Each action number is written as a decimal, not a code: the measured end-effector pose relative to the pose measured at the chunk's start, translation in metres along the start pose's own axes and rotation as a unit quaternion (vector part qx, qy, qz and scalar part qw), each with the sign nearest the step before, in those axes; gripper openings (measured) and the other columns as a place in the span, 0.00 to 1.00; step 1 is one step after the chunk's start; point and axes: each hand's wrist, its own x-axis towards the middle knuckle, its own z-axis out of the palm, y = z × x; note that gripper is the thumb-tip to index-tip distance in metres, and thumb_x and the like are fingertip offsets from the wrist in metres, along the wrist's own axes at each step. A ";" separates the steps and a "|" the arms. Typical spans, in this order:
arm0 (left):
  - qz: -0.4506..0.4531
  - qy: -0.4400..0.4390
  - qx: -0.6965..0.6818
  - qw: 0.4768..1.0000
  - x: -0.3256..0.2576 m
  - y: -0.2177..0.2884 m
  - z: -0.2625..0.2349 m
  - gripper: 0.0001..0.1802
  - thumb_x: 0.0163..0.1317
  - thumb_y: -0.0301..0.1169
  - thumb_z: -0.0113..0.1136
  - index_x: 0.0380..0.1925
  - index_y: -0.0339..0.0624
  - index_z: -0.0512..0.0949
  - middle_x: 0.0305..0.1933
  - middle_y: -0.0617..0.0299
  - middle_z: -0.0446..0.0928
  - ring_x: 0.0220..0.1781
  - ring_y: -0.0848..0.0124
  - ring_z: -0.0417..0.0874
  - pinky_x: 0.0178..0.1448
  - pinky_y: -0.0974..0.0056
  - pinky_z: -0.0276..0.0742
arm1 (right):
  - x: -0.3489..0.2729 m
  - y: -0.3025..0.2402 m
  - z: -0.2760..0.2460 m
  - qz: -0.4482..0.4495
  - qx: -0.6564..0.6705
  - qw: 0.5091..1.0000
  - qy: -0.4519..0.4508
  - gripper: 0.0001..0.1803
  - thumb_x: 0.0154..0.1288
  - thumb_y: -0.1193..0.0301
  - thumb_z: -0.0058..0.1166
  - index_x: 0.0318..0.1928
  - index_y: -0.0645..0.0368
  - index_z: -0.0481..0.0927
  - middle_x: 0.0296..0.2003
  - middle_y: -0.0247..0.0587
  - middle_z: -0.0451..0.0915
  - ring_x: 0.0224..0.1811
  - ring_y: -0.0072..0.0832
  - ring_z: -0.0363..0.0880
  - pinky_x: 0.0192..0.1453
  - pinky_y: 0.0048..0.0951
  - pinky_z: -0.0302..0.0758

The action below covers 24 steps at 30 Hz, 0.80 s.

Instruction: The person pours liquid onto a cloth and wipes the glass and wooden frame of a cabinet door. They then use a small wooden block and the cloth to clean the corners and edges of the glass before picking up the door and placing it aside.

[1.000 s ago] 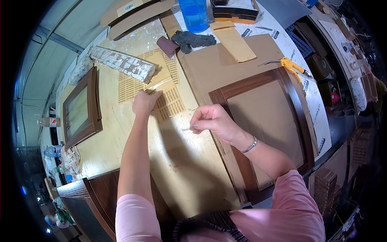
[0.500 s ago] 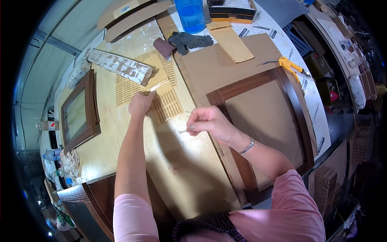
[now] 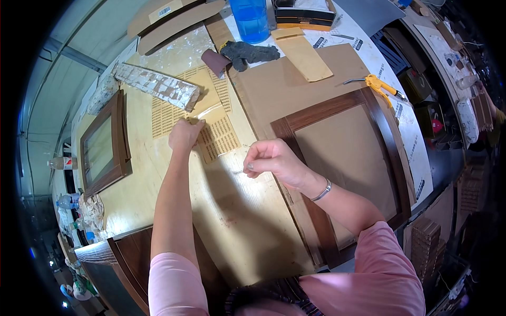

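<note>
Mid-frame, the left hand point(image 3: 184, 134) pinches a thin, floppy clear film strip point(image 3: 208, 111) by its edge while the right hand point(image 3: 274, 160) grips a small pin-like piece point(image 3: 240, 171).

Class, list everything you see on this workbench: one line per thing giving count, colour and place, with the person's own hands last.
Workbench: one, pale wood, centre.
Clear sheet: one, see-through, under left hand.
Slotted sheets: tan, bench centre.
Large frame: one, dark brown, right.
Small frame: one, brown, left.
Blue bottle: one, top.
Gloves: dark grey, beside bottle.
Air gun: one, yellow, upper right.
Wrapped strip: one, whitish, upper left.
Left hand: pinching the clear sheet's edge.
Right hand: pinching something small; bracelet on wrist.
</note>
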 end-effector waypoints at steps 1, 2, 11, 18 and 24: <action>0.002 0.003 -0.002 1.000 0.000 -0.001 0.001 0.29 0.60 0.59 0.61 0.37 0.41 0.82 0.23 0.60 0.84 0.24 0.68 0.86 0.38 0.61 0.81 | 0.000 0.001 0.000 -0.001 0.001 1.000 -0.001 0.02 0.64 0.78 0.57 0.35 0.63 0.81 0.32 0.40 0.84 0.34 0.22 0.82 0.42 0.24 0.80; 0.004 0.006 -0.004 1.000 0.001 -0.002 0.002 0.29 0.60 0.59 0.62 0.38 0.41 0.82 0.23 0.60 0.84 0.24 0.68 0.86 0.38 0.61 0.81 | 0.001 0.001 0.000 -0.001 0.003 1.000 -0.003 0.02 0.64 0.78 0.58 0.35 0.63 0.81 0.32 0.40 0.84 0.34 0.22 0.82 0.42 0.24 0.80; -0.014 0.035 -0.047 0.998 0.001 -0.004 0.008 0.34 0.54 0.58 0.68 0.43 0.36 0.78 0.30 0.55 0.86 0.25 0.66 0.87 0.41 0.60 0.83 | 0.001 0.000 0.003 -0.001 0.009 1.000 0.003 0.02 0.64 0.78 0.58 0.33 0.62 0.79 0.30 0.36 0.82 0.31 0.19 0.81 0.38 0.21 0.80; -0.013 0.049 -0.063 0.997 -0.008 -0.002 0.005 0.36 0.52 0.59 0.69 0.44 0.37 0.77 0.33 0.54 0.85 0.27 0.64 0.87 0.43 0.58 0.82 | 0.001 0.000 0.004 0.000 0.014 1.000 0.003 0.02 0.63 0.77 0.58 0.33 0.63 0.79 0.30 0.36 0.83 0.31 0.19 0.81 0.38 0.21 0.80; -0.037 0.046 -0.167 0.984 0.008 -0.010 0.014 0.30 0.59 0.55 0.61 0.44 0.38 0.82 0.40 0.50 0.85 0.45 0.59 0.87 0.53 0.55 0.77 | 0.000 0.001 0.002 0.006 0.011 1.000 0.013 0.02 0.63 0.77 0.58 0.32 0.63 0.79 0.30 0.36 0.83 0.31 0.19 0.82 0.38 0.21 0.79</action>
